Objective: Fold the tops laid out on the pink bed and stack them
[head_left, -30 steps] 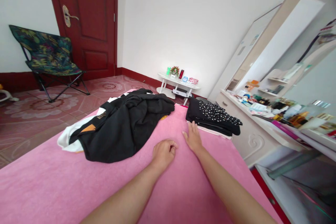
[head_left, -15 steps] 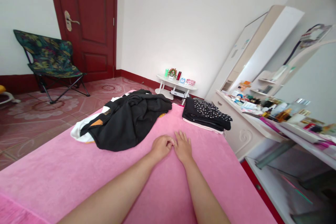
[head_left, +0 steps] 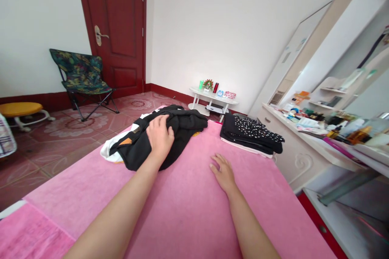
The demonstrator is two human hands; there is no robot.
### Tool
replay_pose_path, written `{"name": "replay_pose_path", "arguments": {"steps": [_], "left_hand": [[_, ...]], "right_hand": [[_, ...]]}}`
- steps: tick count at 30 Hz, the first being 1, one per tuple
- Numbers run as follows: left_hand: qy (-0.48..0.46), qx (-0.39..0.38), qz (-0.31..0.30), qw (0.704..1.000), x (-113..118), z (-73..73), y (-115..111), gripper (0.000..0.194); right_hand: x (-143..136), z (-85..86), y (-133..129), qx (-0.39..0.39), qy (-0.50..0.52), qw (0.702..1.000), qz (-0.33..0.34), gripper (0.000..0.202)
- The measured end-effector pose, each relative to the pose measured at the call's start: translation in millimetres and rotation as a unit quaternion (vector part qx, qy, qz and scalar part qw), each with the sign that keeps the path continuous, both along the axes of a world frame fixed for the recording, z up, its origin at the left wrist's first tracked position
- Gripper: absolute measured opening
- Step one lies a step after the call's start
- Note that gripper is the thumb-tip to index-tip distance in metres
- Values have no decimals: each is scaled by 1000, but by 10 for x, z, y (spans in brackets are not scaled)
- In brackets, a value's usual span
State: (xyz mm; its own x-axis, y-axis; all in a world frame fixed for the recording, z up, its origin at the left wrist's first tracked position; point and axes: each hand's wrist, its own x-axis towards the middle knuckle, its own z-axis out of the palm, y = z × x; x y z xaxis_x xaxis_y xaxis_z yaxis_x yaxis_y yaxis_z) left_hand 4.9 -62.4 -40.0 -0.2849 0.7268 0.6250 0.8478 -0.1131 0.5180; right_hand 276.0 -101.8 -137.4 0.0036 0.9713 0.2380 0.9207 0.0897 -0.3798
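A loose heap of black clothing [head_left: 182, 129] with white and orange parts lies on the pink blanket [head_left: 188, 210], left of the middle. My left hand [head_left: 160, 135] rests on top of this heap, its fingers apart and no cloth visibly gripped. To the right, my right hand [head_left: 223, 172] is over the blanket with its fingers spread, holding nothing. Beyond my right hand sits a folded stack of dark clothes [head_left: 251, 133], with a white-dotted black piece on top and a pale one at the bottom.
A dressing table [head_left: 316, 137] crowded with bottles stands at the right. A low white table [head_left: 209, 94] with small items is by the far wall. Left are a folding chair [head_left: 83, 73], a yellow stool [head_left: 21, 108] and a red door [head_left: 121, 28].
My left hand has moved left and forward from beside my right hand onto the black heap. My right hand has shifted slightly right. The view has turned a little left.
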Motion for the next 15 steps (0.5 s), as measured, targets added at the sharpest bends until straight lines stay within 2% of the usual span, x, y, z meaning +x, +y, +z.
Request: {"name": "replay_pose_path", "arguments": {"steps": [3,6,9,15], "left_hand": [[2,-24,109,994,-271,-20,96,50],[-10,-63,152,986,-421,-119,196,56],[2,-102,139,985,-452,-217,260,48],[98,-81,99,987,-378,-291,260,34]], "right_hand": [[10,-25,14,12,1,1000,3,41],[25,-50,25,14,1,1000,3,41],[26,-52,25,9,0,1000,4,41],[10,-26,15,5,-3,1000,2,41]]}}
